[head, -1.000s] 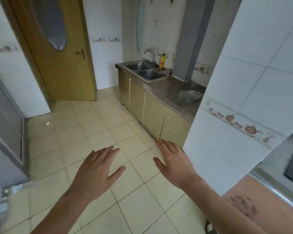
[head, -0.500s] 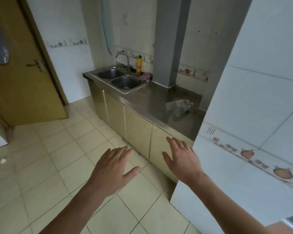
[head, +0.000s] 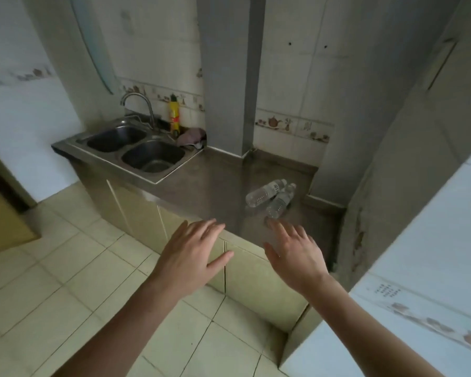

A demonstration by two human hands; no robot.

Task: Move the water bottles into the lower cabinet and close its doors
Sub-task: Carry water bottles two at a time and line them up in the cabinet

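Observation:
Two clear water bottles lie on their sides on the steel counter [head: 215, 186], one [head: 264, 194] just left of the other [head: 280, 202], touching. Below the counter, the lower cabinet [head: 256, 270] has pale yellow doors, all shut. My left hand [head: 193, 254] hovers in front of the cabinet doors, fingers spread, holding nothing. My right hand [head: 297, 254] is also empty with fingers apart, its fingertips a short way in front of the nearer bottle, not touching it.
A double steel sink [head: 136, 148] with a tap [head: 139, 104] sits at the counter's left end, with a yellow detergent bottle [head: 173, 115] and a pink cloth [head: 192, 136] behind it. A grey column [head: 229, 77] rises from the counter. A white tiled wall [head: 419, 240] juts in at right.
The view has swung right and closer to the counter. Both hands have risen toward the counter edge, the right one nearing the bottles.

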